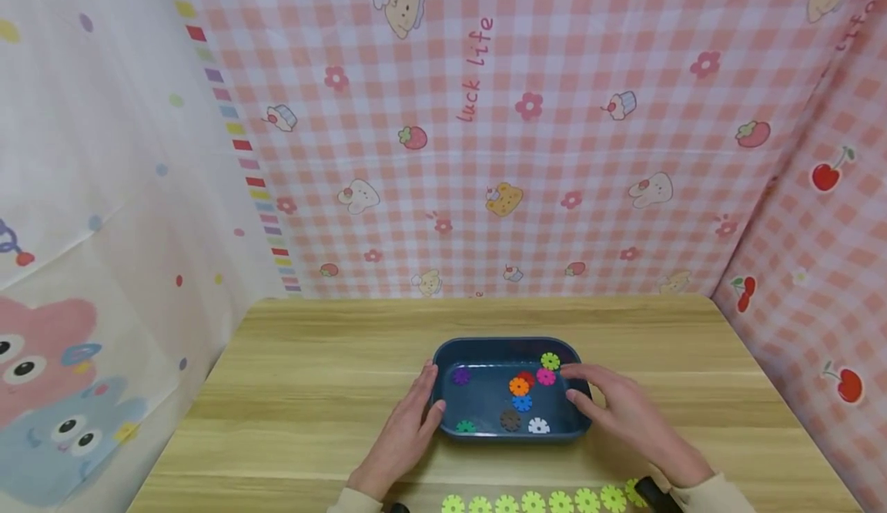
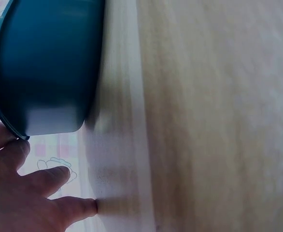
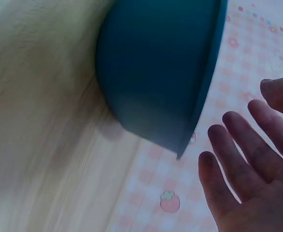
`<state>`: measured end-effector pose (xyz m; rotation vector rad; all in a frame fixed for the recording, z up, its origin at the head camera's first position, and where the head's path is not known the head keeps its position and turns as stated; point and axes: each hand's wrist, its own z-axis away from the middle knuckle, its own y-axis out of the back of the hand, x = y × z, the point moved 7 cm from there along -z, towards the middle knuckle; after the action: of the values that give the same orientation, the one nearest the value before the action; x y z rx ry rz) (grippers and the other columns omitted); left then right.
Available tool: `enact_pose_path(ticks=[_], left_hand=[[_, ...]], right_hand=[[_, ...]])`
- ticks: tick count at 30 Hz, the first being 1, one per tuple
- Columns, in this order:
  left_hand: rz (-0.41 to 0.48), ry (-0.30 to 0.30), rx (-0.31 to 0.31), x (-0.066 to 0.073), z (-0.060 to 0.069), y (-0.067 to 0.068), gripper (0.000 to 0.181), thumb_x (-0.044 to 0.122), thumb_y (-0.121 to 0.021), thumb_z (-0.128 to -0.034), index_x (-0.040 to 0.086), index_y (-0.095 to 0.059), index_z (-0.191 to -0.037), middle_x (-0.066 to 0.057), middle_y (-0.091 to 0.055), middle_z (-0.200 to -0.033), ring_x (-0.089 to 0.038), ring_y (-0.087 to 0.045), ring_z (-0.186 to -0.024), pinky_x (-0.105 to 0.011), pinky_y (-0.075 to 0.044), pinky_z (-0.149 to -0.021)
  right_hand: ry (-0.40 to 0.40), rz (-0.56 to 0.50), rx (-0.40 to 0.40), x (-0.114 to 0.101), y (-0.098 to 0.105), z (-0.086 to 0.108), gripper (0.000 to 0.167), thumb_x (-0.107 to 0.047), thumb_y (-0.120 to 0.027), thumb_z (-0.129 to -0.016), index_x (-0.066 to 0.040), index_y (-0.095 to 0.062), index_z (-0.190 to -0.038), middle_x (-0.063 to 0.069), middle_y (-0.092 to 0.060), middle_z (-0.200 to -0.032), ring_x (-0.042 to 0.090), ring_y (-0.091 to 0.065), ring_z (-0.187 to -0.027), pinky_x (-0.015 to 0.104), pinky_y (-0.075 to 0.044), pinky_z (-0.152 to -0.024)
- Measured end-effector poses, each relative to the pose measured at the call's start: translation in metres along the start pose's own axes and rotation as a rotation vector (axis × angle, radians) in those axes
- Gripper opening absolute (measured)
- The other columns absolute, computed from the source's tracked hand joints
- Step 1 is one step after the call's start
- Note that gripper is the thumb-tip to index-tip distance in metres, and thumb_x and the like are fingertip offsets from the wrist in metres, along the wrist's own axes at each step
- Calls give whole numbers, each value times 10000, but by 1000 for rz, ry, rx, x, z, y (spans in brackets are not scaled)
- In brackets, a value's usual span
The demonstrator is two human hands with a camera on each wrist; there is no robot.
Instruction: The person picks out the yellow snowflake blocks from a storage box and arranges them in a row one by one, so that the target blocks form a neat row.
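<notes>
A dark blue tray (image 1: 485,437) holds several notched plastic discs: a purple disc (image 1: 460,376), an orange disc (image 1: 519,387), a red one partly hidden behind it, a pink disc (image 1: 546,377), a yellow-green disc (image 1: 550,360), a blue disc (image 1: 522,404), a brown disc (image 1: 510,420), a white disc (image 1: 538,426) and a green disc (image 1: 466,427). Against the tray's left end rests my left hand (image 1: 405,428), fingers mostly straight, fingertips at the rim. Over the right end hovers my right hand (image 1: 627,413), with relaxed fingers spread apart and nothing between them in the right wrist view.
A row of several yellow-green discs (image 1: 533,502) lies along the near edge of the wooden table (image 1: 312,390), partly cut off by the frame. Behind the table hangs a pink checked cloth (image 1: 443,174); more printed cloth hangs at both sides.
</notes>
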<state>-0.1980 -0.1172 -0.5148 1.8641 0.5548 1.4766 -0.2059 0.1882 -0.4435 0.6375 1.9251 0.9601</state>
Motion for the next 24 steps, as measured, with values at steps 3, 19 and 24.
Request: enact_pose_path(ticks=[3, 19, 24], left_hand=[[-2, 4, -2, 0, 0, 0, 626, 363, -439, -1122, 60, -265, -1642, -102, -210, -1715, -335, -257, -1550, -627, -284, -1196], [-1, -4, -1, -1, 0, 1, 609, 328, -443, -1124, 62, -264, -1642, -106, -210, -1713, -325, -255, -1551, -610, -285, -1202], [-5, -4, -9, -1, 0, 1, 601, 317, -442, -1125, 65, -269, -1642, -100, -211, -1713, -320, -258, -1550, -603, -292, -1200]], right_hand=[[-21, -24, -48, -1, -10, -10, 339, -193, -734, -981, -54, -701, -1288, 111, -711, -1273, 345, -665, -1193, 558, -537, -996], [-115, 104, -182, -8, -46, -47, 338, -145, -708, -990, 24, -644, -1276, 178, -663, -1264, 267, -667, -1047, 494, -578, -949], [-144, 88, -227, -7, -54, -53, 328, -144, -693, -1000, 34, -630, -1269, 195, -637, -1265, 266, -634, -1035, 504, -566, -966]])
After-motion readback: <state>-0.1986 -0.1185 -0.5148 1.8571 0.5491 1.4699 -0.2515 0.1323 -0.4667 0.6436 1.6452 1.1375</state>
